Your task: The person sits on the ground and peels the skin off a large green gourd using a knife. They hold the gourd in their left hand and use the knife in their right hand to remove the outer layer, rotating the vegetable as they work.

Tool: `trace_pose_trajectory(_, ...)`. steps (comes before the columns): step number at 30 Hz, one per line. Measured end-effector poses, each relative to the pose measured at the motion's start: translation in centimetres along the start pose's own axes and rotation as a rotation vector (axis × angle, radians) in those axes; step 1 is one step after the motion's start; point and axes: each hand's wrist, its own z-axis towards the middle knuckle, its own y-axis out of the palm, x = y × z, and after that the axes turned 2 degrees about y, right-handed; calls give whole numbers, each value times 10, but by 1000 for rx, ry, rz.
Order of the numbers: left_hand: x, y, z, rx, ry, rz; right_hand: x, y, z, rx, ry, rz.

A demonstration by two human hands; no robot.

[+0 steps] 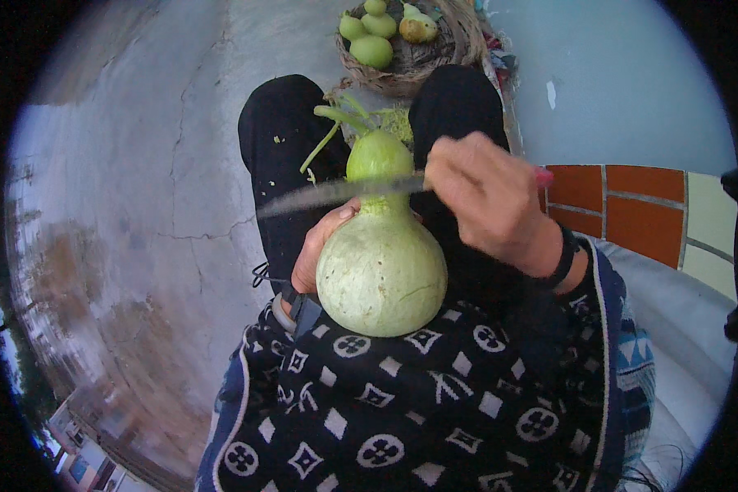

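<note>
A pale green bottle gourd [381, 270] rests against my lap, its narrow top and curling green stem [338, 117] pointing away from me. My left hand [321, 249] holds it at the left side of the neck; most of the fingers are hidden behind the gourd. In my right hand [495, 203] is a knife [344, 189] with a pinkish-red handle end showing. Its blurred blade lies across the upper part of the gourd's neck, tip to the left. Whether the blade touches the skin cannot be told. The skin around the neck looks scraped.
Beyond my knees, a woven basket [406, 77] holds several green gourds [372, 51] and a browned one [418, 24]. Green shavings [396, 123] lie between my legs. A wall with red-brown tiles [642, 224] stands at the right; cracked concrete ground [178, 184] spreads to the left.
</note>
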Motion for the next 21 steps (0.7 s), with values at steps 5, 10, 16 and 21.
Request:
trace_pose_trajectory(5, -2, 5, 5, -30, 29, -39, -1, 2, -1, -89, 42, -92)
trace_pose_trajectory(10, 3, -4, 3, 10, -15, 19, -10, 2, -5, -97, -13, -36)
trace_pose_trajectory(16, 3, -9, 2, 10, -25, 40, -3, 2, 0, -131, 82, -137)
trace_pose_trajectory(21, 3, -9, 4, 36, -35, 58, -12, 1, -7, -103, -38, -79)
